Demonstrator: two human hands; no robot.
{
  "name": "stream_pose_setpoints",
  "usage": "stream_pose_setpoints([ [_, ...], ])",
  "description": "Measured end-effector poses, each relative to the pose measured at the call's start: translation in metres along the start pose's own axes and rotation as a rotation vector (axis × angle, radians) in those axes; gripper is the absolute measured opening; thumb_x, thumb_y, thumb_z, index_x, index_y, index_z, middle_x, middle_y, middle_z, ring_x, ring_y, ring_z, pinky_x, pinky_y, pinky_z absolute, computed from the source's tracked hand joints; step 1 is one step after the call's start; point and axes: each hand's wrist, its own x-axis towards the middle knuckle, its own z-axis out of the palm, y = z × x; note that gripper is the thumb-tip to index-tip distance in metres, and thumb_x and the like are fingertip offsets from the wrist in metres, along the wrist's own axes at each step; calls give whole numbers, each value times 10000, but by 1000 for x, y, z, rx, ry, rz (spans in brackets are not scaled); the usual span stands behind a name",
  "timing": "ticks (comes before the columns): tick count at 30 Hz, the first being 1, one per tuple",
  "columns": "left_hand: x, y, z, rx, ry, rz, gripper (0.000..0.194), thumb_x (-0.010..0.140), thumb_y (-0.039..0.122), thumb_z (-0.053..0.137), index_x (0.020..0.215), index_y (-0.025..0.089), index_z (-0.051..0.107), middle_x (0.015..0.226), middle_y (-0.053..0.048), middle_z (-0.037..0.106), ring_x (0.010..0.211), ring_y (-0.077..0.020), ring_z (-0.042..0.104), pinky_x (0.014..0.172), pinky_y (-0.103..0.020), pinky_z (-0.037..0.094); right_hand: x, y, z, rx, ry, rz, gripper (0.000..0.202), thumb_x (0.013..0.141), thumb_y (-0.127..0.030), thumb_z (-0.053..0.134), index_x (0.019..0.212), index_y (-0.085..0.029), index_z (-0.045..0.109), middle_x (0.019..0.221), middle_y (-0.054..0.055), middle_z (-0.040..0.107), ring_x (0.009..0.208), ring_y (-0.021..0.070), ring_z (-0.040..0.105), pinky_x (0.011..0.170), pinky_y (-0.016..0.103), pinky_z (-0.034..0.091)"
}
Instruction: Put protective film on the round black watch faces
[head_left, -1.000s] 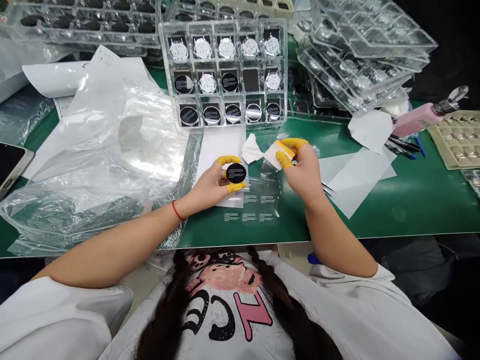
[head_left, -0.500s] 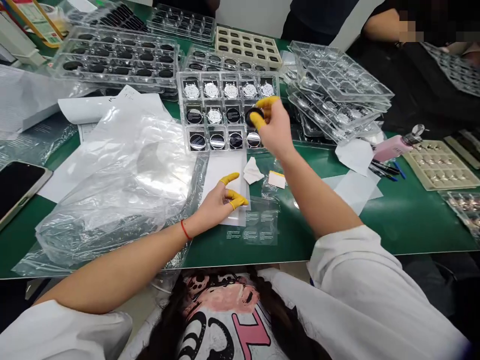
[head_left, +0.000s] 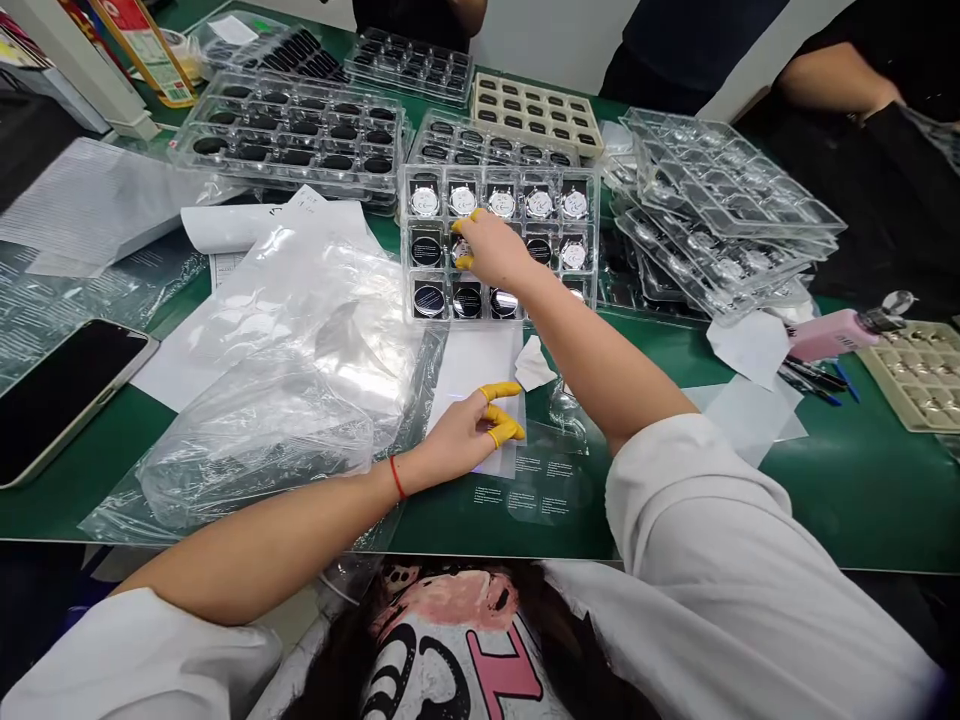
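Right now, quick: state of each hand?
Left hand: open, empty, over the white paper.
Right hand: fingers around a watch case in the clear tray; whether they grip it cannot be told.

You are facing a wide desk (head_left: 885, 490) whose smooth green top is catching a soft glare, its pale front edge running across your view. Beyond it, a plain light-grey wall (head_left: 529, 45) is showing between people (head_left: 675, 50) in dark clothes. Below the desk, to your left, a small patch of pale floor (head_left: 298, 622) is showing.
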Motion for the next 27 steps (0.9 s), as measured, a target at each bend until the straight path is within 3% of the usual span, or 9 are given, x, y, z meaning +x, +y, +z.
stream_pose_setpoints([
  [3,-1,1,-1,-71,34,-3,445,889,248,611,1309,160,494,908,-49,740,929,-171,722,957,-356,527,-4,-17,-14,-94,-6,38,294,801,20,584,1055,-111,649,1178,142,579,1127,318,557,875,413,486],
  [5,-1,2,-2,-140,73,25,436,910,333,606,1294,149,511,899,-53,734,880,-155,708,949,-346,520,-26,-20,-27,-60,55,37,235,813,10,571,977,-130,664,1088,115,603,1083,294,561,840,388,469],
  [8,0,3,-5,-320,149,107,569,943,569,483,1321,143,490,824,-36,694,785,-140,664,866,-328,534,-85,-15,-42,257,136,-41,127,857,-136,629,968,-181,671,849,36,602,861,192,563,762,338,450],
  [11,4,3,-5,-504,173,125,692,917,704,378,1362,179,453,762,-4,629,718,-132,614,773,-316,547,-148,-3,-39,658,20,-165,113,847,-254,672,950,-208,675,815,10,619,760,142,551,682,291,456],
  [14,5,2,-3,-431,127,103,702,866,590,606,1407,195,394,837,-1,611,742,-119,604,763,-301,550,-189,6,-23,910,-123,-119,124,869,-282,602,951,-212,666,958,39,668,837,153,612,736,309,504],
  [18,3,-3,1,-117,37,137,784,844,389,708,1485,230,286,1106,-54,616,808,-107,624,827,-299,545,-209,7,-2,1173,-174,73,170,847,-338,626,943,-201,605,957,43,662,849,158,634,801,344,535],
  [20,2,-5,1,-34,-3,130,846,844,337,710,1524,256,212,1170,-67,611,893,-129,639,880,-317,546,-212,3,3,1173,-148,108,209,815,-327,667,962,-200,589,930,35,652,813,155,621,778,345,539],
  [23,3,-6,1,4,-29,127,880,833,319,718,1531,276,185,1258,-85,592,1043,-176,640,925,-342,550,-218,-7,4,1007,-52,41,133,818,-235,645,940,-204,604,957,41,644,836,163,601,793,360,526],
  [27,7,-2,1,42,-16,178,712,775,326,766,1386,220,416,1292,-89,573,1106,-199,609,925,-325,546,-226,-24,0,680,134,-125,71,853,-146,568,811,-199,586,897,58,638,876,196,554,811,377,482],
])
